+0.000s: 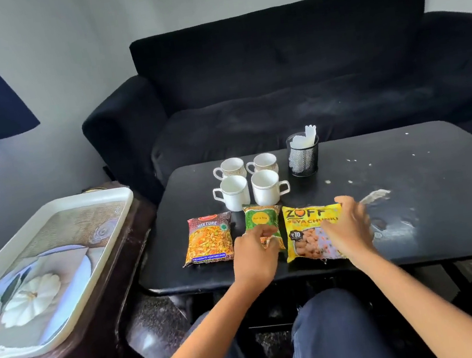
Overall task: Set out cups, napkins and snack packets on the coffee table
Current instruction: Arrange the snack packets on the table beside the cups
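on the coffee table [413,183], left hand [255,255] pinches green packet [262,221], right hand [349,229] presses spread on yellow packet [308,238].

Both bare forearms reaching forward from the lower edge of the view, converging slightly over the near edge of the coffee table [413,183]. Left hand [255,252] back upward, fingers curled down, fingertips pinching the near part of the green packet [262,221]. Right hand [348,229] palm down, fingers spread and fairly straight, resting flat on the right side of the yellow packet [308,238]. Knees in dark trousers below, between the arms.
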The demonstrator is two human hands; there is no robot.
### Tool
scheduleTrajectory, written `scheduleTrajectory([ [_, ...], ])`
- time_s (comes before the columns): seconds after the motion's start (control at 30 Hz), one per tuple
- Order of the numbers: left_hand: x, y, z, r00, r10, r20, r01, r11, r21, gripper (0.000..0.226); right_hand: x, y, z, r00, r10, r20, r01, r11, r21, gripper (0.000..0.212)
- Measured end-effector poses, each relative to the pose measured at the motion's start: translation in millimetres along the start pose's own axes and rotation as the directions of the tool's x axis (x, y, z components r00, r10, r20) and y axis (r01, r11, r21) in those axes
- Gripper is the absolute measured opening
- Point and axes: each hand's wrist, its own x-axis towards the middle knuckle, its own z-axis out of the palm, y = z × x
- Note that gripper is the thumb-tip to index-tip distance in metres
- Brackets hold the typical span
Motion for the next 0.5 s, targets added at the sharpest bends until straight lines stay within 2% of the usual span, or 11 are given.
scheduleTrajectory([
  [0.1,17,4,10,0.994,0.085,-0.072,-0.058,0.943,0.327,0.032,-6,-6,8,0.972,-0.234,0.003,0.232,0.959,-0.160,0.041],
  [0.2,36,9,16,0.984,0.178,-0.015,-0.152,0.879,0.452,0.042,-9,-8,18,0.922,-0.378,0.086,0.387,0.887,-0.252,0.037],
  [0.27,48,7,19,0.979,0.179,0.097,-0.203,0.836,0.510,0.048,-9,-5,25,0.907,-0.388,0.166,0.421,0.853,-0.307,0.042],
  [0.37,52,-7,27,0.963,0.102,0.249,-0.234,0.773,0.590,0.059,-9,7,31,0.912,-0.328,0.248,0.401,0.841,-0.363,0.052],
  [0.5,50,-29,32,0.966,0.097,0.240,-0.224,0.774,0.592,0.068,-7,15,33,0.915,-0.311,0.256,0.393,0.826,-0.403,0.061],
])
